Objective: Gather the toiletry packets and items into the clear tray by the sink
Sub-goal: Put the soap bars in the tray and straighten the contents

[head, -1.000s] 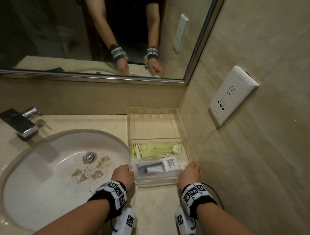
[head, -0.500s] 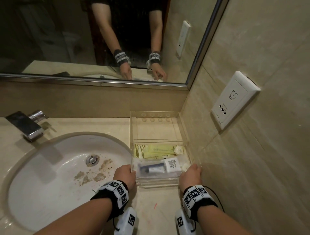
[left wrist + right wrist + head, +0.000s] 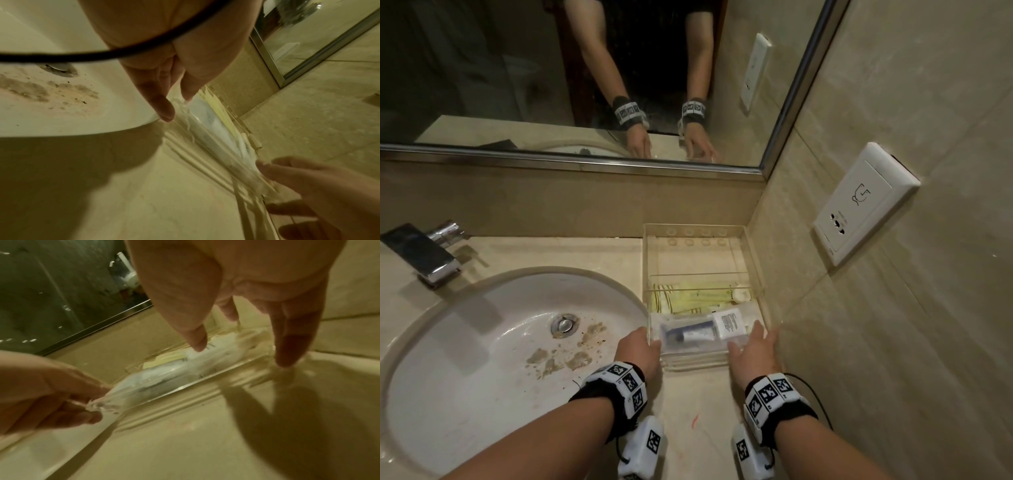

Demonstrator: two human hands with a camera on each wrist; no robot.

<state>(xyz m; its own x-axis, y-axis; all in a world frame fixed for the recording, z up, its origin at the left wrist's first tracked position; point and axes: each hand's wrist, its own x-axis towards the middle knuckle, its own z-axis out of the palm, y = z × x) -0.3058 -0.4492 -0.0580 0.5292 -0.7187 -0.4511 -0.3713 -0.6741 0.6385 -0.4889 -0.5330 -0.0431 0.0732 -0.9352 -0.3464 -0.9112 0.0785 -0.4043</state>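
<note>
The clear tray (image 3: 645, 267) stands in the counter's corner beside the wall. A clear toiletry packet (image 3: 698, 334) with a dark tube and a white label lies across its near compartment, and yellow packets (image 3: 695, 296) lie just behind it. My left hand (image 3: 650, 337) is at the tray's near-left corner and pinches the packet's crinkled end (image 3: 180, 104) between thumb and finger. My right hand (image 3: 755, 342) hovers at the near-right corner with straight, spread fingers; in the right wrist view its thumb (image 3: 197, 340) is over the packet (image 3: 164, 374) and holds nothing. The tray's far compartment holds nothing.
A stained white sink (image 3: 482, 342) lies left of the tray, with a chrome faucet (image 3: 424, 253) at its back. The tiled wall with a white socket (image 3: 859, 202) stands close on the right. A mirror (image 3: 585, 68) runs along the back. Bare counter lies under my wrists.
My right hand has let go at the near-right corner and its fingers have spread straight. My left hand stays at the near-left corner on the packet's end.
</note>
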